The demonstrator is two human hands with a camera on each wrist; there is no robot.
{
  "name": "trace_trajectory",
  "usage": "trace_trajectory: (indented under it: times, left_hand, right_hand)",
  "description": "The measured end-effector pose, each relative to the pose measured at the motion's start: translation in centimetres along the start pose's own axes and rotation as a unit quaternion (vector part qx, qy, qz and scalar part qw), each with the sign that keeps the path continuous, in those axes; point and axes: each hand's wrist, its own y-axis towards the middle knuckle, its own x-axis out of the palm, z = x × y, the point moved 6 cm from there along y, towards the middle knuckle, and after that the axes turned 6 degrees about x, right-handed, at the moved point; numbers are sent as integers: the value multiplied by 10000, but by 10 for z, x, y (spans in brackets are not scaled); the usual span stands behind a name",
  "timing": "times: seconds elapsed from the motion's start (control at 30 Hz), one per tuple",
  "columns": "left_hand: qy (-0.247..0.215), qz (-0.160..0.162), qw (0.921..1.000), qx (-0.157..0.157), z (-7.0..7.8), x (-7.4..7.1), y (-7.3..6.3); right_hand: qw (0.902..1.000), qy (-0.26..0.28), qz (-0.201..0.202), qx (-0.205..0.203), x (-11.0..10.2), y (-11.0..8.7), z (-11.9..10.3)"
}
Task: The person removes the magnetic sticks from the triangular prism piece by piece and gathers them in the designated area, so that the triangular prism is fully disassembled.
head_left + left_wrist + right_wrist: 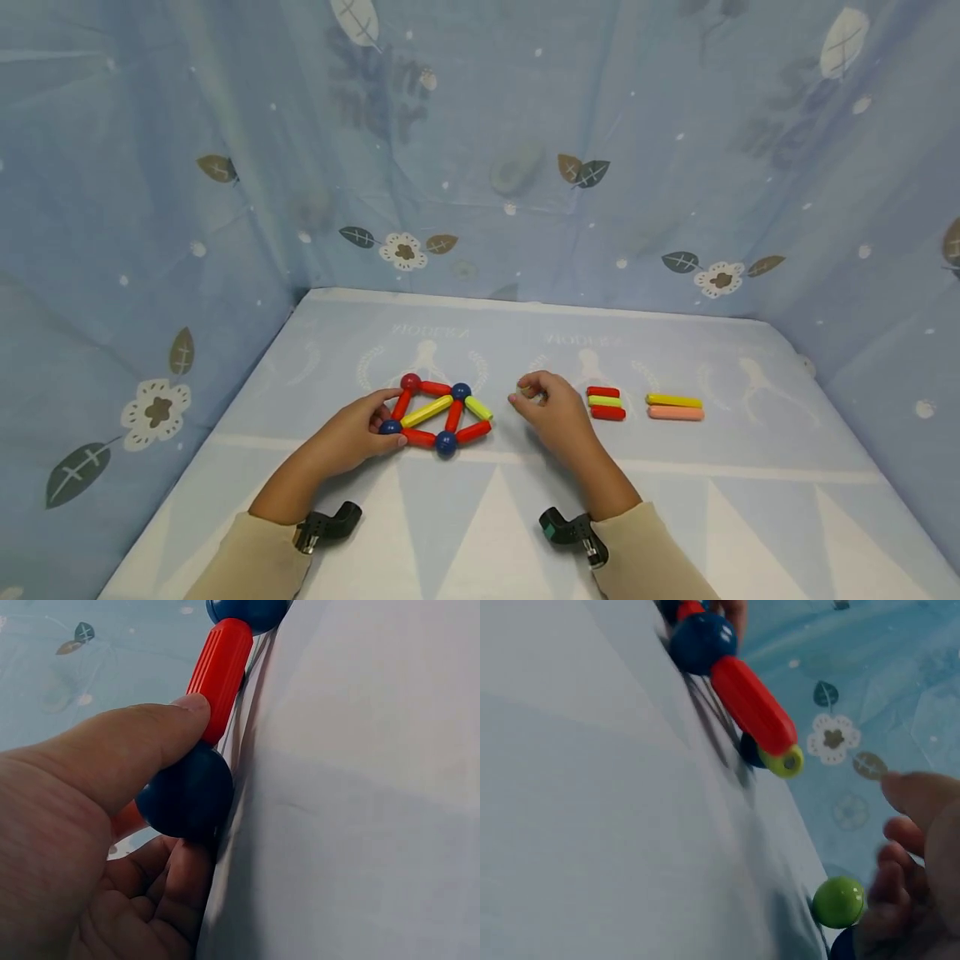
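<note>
A flat frame of magnetic rods and balls lies on the table in the head view. It joins a red ball (410, 382), blue balls, red rods (454, 415), a yellow rod (427, 411) and a yellow-green rod (478, 408). My left hand (363, 429) grips the near-left blue ball (187, 791), its thumb on a red rod (222, 679). Right of the frame, my right hand (551, 410) hovers with fingers loosely bent, thumb apart from them. Close by these fingers in the right wrist view are a green ball (838, 902) and a partly hidden blue ball (845, 943).
Right of my right hand lie short red rods (607, 413) with a yellow-green rod (604, 402) between them. Farther right, a longer yellow rod (674, 400) lies beside a salmon-pink rod (675, 412). A patterned blue curtain (480, 167) surrounds the cloth-covered table (750, 450).
</note>
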Motion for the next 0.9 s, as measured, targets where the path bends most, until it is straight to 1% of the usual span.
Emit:
trace_trajectory:
  times: [0.07,0.13,0.23,0.33,0.43,0.57,0.8,0.9]
  left_hand:
    - [4,-3,10000,-14,0,0,0]
    - [25,10,10000,-61,-1,0,0]
    - [-3,-36,10000,-48,-1,0,-1]
    - [-79,-132,9999,76,1,2,0]
    - [-68,-229,9996,155,3,4,1]
    - [-11,-337,9994,112,6,4,1]
    - [39,-440,9990,2,7,5,-2]
    - [33,-422,9991,-42,7,6,-2]
  right_hand:
    - [9987,-1,-486,-126,9,-8,-4]
    - [9954,27,-910,-299,17,-15,-10]
    - [9906,66,-1285,-470,25,-24,-16]
    - [9889,-49,-1391,-520,31,-29,-17]
    - [9879,-221,-1415,-593,34,-31,-16]
    - [9864,-330,-1444,-718,38,-31,-15]
    - [9876,-302,-1424,-583,44,-30,-9]
    - [9880,-201,-1433,-532,46,-30,-5]
